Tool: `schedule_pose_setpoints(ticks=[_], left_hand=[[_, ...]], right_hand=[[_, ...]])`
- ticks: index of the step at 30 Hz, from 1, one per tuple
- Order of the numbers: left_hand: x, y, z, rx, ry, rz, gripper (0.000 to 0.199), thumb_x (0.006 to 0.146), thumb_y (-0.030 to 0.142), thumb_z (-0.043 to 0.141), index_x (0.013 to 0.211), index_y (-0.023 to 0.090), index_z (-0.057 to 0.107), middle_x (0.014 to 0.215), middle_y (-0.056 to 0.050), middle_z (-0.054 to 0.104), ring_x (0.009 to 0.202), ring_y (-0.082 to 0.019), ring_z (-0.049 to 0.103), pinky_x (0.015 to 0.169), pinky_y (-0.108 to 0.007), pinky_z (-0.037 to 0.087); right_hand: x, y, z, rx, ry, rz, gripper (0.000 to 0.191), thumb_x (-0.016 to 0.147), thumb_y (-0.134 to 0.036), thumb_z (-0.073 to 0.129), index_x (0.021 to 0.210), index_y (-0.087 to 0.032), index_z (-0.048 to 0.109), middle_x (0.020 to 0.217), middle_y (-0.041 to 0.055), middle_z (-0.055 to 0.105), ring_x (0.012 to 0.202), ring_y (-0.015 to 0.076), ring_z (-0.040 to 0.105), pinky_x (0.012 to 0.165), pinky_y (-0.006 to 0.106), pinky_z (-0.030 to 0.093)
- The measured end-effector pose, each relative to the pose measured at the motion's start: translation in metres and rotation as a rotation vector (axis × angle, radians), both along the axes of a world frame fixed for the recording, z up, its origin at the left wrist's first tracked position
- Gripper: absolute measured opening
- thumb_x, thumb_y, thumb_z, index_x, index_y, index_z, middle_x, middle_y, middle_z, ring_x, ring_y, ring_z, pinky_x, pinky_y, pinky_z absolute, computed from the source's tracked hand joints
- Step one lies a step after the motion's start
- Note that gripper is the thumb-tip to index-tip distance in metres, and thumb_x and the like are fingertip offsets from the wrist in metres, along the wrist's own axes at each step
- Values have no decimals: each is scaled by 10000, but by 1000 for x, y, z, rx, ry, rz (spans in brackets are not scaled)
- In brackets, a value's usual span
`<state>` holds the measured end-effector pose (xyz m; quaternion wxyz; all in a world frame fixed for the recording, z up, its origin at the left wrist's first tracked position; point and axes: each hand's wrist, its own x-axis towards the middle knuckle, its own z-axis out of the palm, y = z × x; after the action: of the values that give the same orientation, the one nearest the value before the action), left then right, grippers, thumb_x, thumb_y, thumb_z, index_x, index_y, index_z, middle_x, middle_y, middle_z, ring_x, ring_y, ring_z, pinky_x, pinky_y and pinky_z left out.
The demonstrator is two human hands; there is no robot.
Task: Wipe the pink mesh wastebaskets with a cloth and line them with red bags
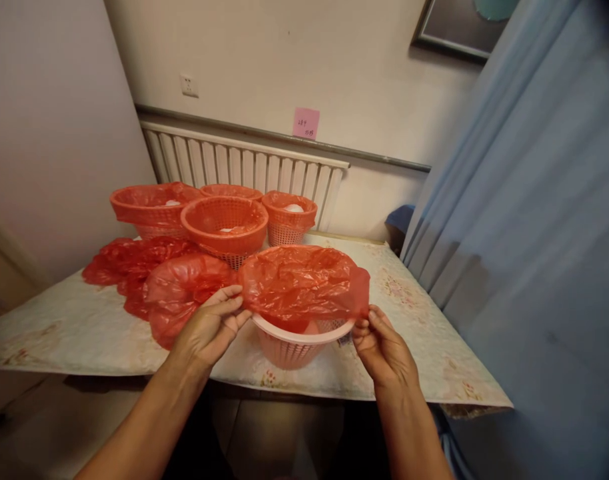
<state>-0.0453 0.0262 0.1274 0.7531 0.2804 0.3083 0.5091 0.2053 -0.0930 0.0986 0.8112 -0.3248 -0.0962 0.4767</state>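
A red plastic bag (304,280) lies over the top of a pale pink perforated basket (290,350). Part of the basket's front rim shows below the bag's edge. At the left of the rim, my left hand (217,323) pinches the bag between thumb and fingers. My right hand (384,343) grips the bag's right corner with closed fingers, just beside the rim. Through the gap under the bag, some of the basket's inside shows red.
Several baskets lined with red bags, such as the middle one (224,223), stand behind on the cloth-covered table (424,333). Crumpled red bags (182,287) lie at the left. A radiator (219,160) is behind; a blue curtain (529,200) hangs at the right.
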Motion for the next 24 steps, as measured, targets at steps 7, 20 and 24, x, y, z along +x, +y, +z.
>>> schedule_pose_setpoints(ticks=[7, 20, 24], left_hand=[[-4, -6, -16, 15, 2, 47, 221, 743, -73, 480, 812, 86, 618, 734, -58, 656, 589, -103, 642, 551, -186, 560], [6, 11, -73, 75, 123, 104, 224, 589, 36, 621, 787, 137, 596, 621, 20, 627, 511, -98, 593, 487, -189, 505], [10, 27, -83, 48, 166, 44, 201, 623, 17, 598, 789, 130, 600, 651, -4, 648, 541, -115, 622, 513, -209, 522]], right_hand=[[-12, -17, -11, -59, -8, 46, 348, 536, -79, 798, 796, -155, 579, 613, -76, 536, 444, 12, 435, 391, 119, 335], [-6, 5, -78, -205, -78, -18, 397, 447, -147, 821, 767, -162, 588, 526, -82, 535, 415, 31, 453, 387, 128, 352], [4, 14, -96, -279, -203, 16, 390, 450, -206, 816, 772, -156, 601, 544, -62, 561, 440, 57, 498, 393, 142, 380]])
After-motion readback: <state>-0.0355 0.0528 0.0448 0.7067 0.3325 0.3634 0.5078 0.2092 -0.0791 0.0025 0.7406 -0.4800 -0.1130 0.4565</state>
